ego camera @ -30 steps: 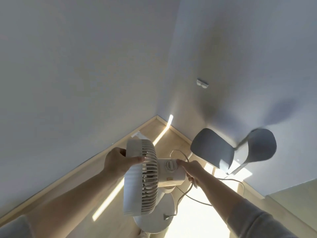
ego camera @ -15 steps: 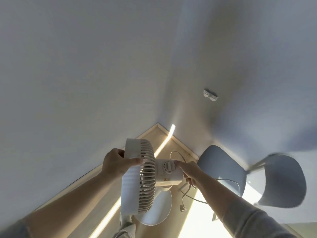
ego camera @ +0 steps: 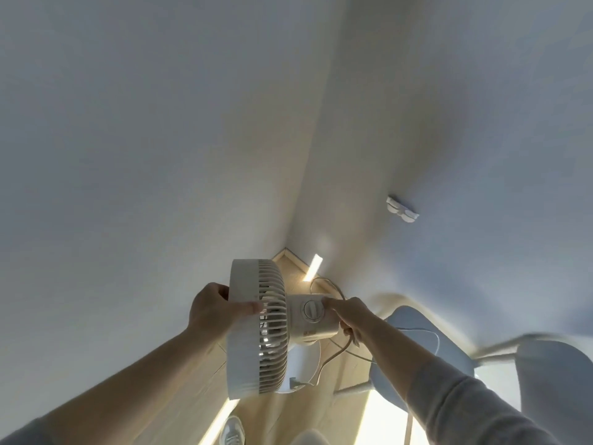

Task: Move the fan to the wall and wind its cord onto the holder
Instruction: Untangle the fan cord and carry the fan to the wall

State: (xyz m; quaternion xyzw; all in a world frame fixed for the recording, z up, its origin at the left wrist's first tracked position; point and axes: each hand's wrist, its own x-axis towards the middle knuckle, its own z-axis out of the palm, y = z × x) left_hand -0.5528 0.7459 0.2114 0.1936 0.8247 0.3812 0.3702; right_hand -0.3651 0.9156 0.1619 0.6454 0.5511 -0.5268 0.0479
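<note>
The white fan (ego camera: 256, 329) is held off the floor (ego camera: 179, 390) in both hands, at about 6 o'clock from the room corner and low in the middle of the view; its grille is turned edge-on, with the motor housing pointing toward 3 o'clock. The left hand (ego camera: 213, 311) is clamped on the grille rim at 9 o'clock of the fan, the thumb laid across the ribs and the other fingers wrapped behind the rim, out of sight. The right hand (ego camera: 348, 316) is closed on the rear of the motor housing at 3 o'clock, its fingers curled together just beside the round dial. The cord (ego camera: 333, 356) is seen looping out behind the housing and hanging below the right hand, its plug (ego camera: 295, 382) dangling at 5 o'clock of the grille; whether the cord is pinched by the fingers cannot be told. The holder (ego camera: 402, 209) is fixed to the right-hand wall (ego camera: 481, 123) at 1 o'clock, well apart from the fan. A grey chair (ego camera: 423, 358) stands at 4 o'clock.
</note>
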